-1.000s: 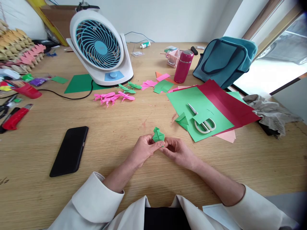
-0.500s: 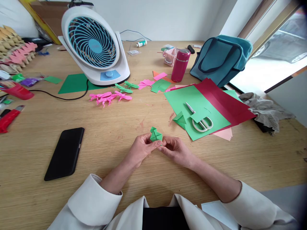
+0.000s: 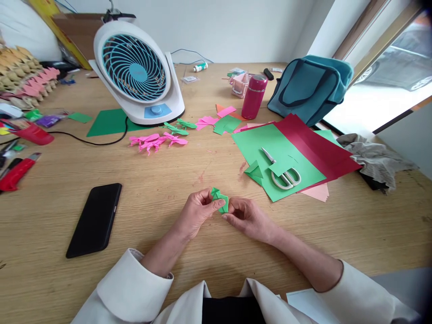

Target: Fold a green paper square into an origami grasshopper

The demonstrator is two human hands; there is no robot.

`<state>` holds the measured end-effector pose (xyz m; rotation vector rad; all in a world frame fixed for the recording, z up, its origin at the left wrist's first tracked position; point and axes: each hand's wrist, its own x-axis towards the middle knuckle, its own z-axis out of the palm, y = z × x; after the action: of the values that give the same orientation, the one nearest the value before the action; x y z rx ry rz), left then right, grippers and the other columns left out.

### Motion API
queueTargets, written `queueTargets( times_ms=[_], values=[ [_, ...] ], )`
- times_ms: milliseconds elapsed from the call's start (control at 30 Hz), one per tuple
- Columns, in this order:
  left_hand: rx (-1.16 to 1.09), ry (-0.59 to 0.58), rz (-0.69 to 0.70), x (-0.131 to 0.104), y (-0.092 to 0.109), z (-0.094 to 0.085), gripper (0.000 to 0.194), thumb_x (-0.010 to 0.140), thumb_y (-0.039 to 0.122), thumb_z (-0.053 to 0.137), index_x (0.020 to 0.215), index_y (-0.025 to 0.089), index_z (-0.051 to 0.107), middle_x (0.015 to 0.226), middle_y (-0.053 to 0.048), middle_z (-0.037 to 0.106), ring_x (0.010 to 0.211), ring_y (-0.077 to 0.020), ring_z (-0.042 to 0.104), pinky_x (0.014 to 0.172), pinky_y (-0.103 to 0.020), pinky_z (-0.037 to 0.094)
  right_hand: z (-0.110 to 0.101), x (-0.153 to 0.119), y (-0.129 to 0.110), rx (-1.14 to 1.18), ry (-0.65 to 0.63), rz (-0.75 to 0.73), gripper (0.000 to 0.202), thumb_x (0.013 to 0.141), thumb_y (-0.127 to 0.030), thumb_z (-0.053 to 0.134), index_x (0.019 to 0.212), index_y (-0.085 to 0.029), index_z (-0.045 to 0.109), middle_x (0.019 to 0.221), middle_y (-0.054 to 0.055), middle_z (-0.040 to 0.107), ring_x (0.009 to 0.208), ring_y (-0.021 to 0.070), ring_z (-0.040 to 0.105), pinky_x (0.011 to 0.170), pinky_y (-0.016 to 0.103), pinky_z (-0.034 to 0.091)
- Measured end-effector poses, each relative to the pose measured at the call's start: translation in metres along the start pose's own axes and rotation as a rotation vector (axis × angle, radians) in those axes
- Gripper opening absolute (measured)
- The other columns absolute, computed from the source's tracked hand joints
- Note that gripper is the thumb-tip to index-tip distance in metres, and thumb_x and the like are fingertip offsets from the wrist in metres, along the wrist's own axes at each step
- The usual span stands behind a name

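A small piece of folded green paper (image 3: 222, 208) is pinched between the thumb and fingers of my left hand (image 3: 200, 211), above the wooden table. From the other side, my right hand (image 3: 248, 218) has its thumb and curled index finger at the paper's right edge. Its fingertips look closed on that edge, partly hidden behind the paper. Beyond my hands lies another folded green piece (image 3: 254, 172), partly on a large light green sheet (image 3: 270, 191). White-handled scissors (image 3: 286, 180) rest on that sheet, with a small green scrap over their middle.
A black phone (image 3: 94, 220) lies to the left. Pink folded paper figures (image 3: 157, 141) and green ones (image 3: 176, 129) sit before a white fan (image 3: 135, 72). Farther back are a magenta bottle (image 3: 254, 96) and a teal bag (image 3: 308, 90). A red cutter (image 3: 20, 172) lies far left.
My left thumb has moved up onto the front of the green paper, which is now turned and looks narrower. My right hand remains at its right edge. The whole view has shifted slightly.
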<state>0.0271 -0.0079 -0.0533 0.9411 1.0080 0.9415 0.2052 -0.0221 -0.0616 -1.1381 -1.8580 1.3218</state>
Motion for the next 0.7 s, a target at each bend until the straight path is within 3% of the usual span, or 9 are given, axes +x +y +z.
queueTargets(
  times_ms=[167,367,700],
  values=[
    [0.005,-0.012,0.011,0.0001,-0.0023,-0.0024,0.040,0.064,0.041,0.086,0.061,0.015,0.056,0.059,0.006,0.046,0.054,-0.0054,0.033,0.054,-0.022,0.028,-0.0008,0.0008,0.0015,-0.015,-0.026,-0.034,0.027,0.087,-0.025,0.060,0.067,-0.020,0.043,0.066,-0.003,0.045,0.062,0.0116,0.040,0.059,0.026,0.031],
    [-0.006,-0.061,0.030,0.0003,-0.0058,-0.0020,0.037,0.066,0.039,0.085,0.064,0.014,0.058,0.064,0.003,0.052,0.063,-0.0080,0.044,0.061,-0.022,0.036,0.0009,0.0017,0.0038,0.054,-0.017,-0.021,0.031,0.091,-0.037,0.060,0.069,-0.019,0.045,0.066,-0.003,0.044,0.062,0.0115,0.038,0.057,0.026,0.030],
    [-0.041,-0.021,0.029,0.0001,-0.0012,-0.0005,0.042,0.064,0.043,0.086,0.066,0.014,0.056,0.060,0.006,0.050,0.054,-0.0052,0.038,0.054,-0.021,0.031,0.0024,-0.0004,0.0091,0.014,0.015,-0.002,0.030,0.091,-0.033,0.057,0.068,-0.019,0.043,0.065,-0.004,0.042,0.061,0.0109,0.037,0.056,0.025,0.029]
  ],
)
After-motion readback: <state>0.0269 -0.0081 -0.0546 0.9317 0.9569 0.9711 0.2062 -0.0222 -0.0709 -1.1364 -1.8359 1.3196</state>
